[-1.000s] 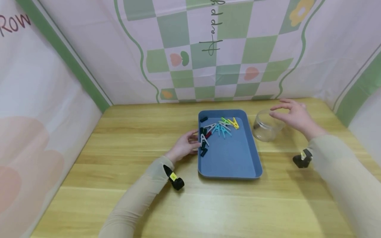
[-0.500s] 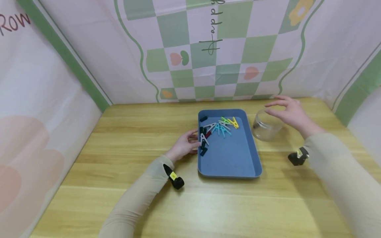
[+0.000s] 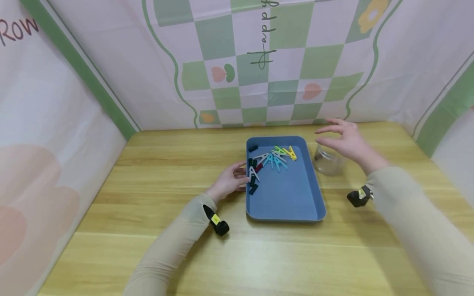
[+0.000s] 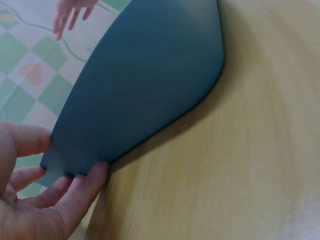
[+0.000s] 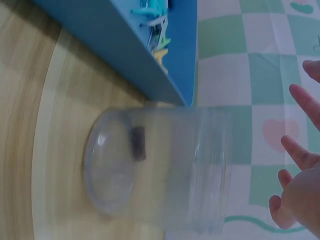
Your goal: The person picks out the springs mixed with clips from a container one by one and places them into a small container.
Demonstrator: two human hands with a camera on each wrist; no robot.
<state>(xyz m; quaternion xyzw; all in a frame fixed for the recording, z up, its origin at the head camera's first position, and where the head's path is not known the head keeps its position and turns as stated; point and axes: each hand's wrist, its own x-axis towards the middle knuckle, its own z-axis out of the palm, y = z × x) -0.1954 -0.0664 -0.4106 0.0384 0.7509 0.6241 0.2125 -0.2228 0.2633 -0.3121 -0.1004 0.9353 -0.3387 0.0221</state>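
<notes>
My left hand (image 3: 228, 181) rests its fingertips against the outer left wall of a blue tray (image 3: 292, 201), as the left wrist view also shows. In the tray lie a yellow clothespin (image 3: 290, 153), teal clothespins (image 3: 278, 163), a green one, several greyish-white ones, several small black cylindrical pieces (image 3: 253, 189) and a dark red piece (image 3: 259, 167). Right of the tray stands a clear round jar (image 5: 150, 170) with one small dark piece (image 5: 138, 143) inside. My right hand (image 3: 344, 142) hovers above the jar, fingers spread, holding nothing.
The wooden table (image 3: 166, 172) reaches back to a checkered cloth (image 3: 255, 82) behind it. Another printed cloth (image 3: 66, 144) hangs on the left. The jar is close beside the tray's right wall.
My right hand has moved left over the jar, toward the tray. The left hand, tray and pieces have stayed put.
</notes>
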